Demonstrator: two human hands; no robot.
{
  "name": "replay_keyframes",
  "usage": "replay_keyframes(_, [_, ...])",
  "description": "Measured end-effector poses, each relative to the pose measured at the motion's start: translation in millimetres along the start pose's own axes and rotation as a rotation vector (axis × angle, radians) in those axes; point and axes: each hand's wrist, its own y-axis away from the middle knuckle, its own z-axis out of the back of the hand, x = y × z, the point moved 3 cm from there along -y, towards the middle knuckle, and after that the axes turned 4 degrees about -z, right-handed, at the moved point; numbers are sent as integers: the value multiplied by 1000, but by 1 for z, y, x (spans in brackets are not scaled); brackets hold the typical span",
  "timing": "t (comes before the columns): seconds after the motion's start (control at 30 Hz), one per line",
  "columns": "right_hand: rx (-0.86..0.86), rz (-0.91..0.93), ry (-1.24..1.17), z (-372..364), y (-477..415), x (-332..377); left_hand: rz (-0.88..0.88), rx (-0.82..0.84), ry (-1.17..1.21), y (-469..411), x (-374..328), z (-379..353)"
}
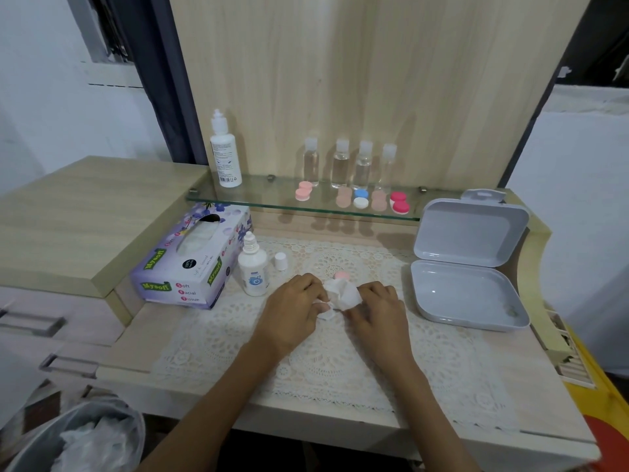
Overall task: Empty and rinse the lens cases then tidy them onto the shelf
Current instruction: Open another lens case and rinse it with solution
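Your worktop (143, 338) carries a lace mat (340, 369) across its middle. At the mat's left edge lies the tissue box (190, 264). At its right is the grey box (473, 229), lid open and leaning back (a small smear shows in the tray's near right corner). A bin (78, 437) with crumpled white stuff in it shows at the lower left, below the worktop.

Behind the mat, the glass shelf (265, 195) holds a tall white bottle (224, 155) at its left end and four clear bottles (340, 165) in a row. In front of those stand five cases: pink (303, 191), beige (343, 197), blue-and-white (360, 198), beige (378, 200) and red-and-white (399, 202).

Your left hand (292, 308) and right hand (377, 308) meet mid-mat. Both have their fingers curled on a crumpled tissue (342, 294), pinching it between them. You cannot tell whether a case lies inside it.

Just right of the tissue box stands a small bottle (252, 270), its cap (280, 261) upright beside it. Just behind the tissue, a pink round piece (341, 276) rests on the mat.
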Motion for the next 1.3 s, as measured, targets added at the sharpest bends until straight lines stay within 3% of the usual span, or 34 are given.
replay_keyframes(0.27, [17,-16,1,1,0,0,-40,-21,18,2,2,-5])
replay_keyframes(0.7, [49,-35,57,-4,0,0,96,5,137,2,5,-4])
replay_keyframes(1.0, [82,-24,-75,1,4,4,354,-136,425,3,18,4])
replay_keyframes(1.13, [49,-97,-260,5,8,6,312,-12,477,4,19,-3])
replay_keyframes(1.3, [64,-91,-304,8,9,9,282,167,552,6,20,-9])
